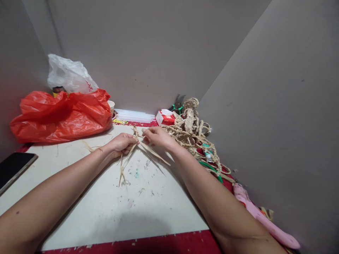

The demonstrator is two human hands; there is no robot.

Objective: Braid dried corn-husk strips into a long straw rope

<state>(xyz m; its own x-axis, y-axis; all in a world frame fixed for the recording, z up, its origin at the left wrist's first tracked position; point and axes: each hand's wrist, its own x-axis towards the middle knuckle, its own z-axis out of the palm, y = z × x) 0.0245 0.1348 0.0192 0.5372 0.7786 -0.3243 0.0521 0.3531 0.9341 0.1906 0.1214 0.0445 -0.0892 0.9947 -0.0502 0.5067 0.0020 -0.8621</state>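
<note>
My left hand (125, 144) is closed, pinching a short straw braid (135, 132) just above the white board. Pale, flat straw strands (124, 167) hang loose below these fingers toward me. One wider straw strip (156, 154) slants down to the right, beneath my right hand (158, 136). That hand is just right of the braid, its fingers bent together around what looks like a thin strand coming off the braid; its fingertips are partly hidden.
The white board (148, 211) lies on a red surface. A red plastic bag (66, 116) and a phone (16, 169) are at left. Clear sticks (135, 115), a tissue pack (165, 117) and pruning shears (178, 103) stand behind. Heaped braided rope (190, 123) and a pink-handled tool (267, 220) lie right.
</note>
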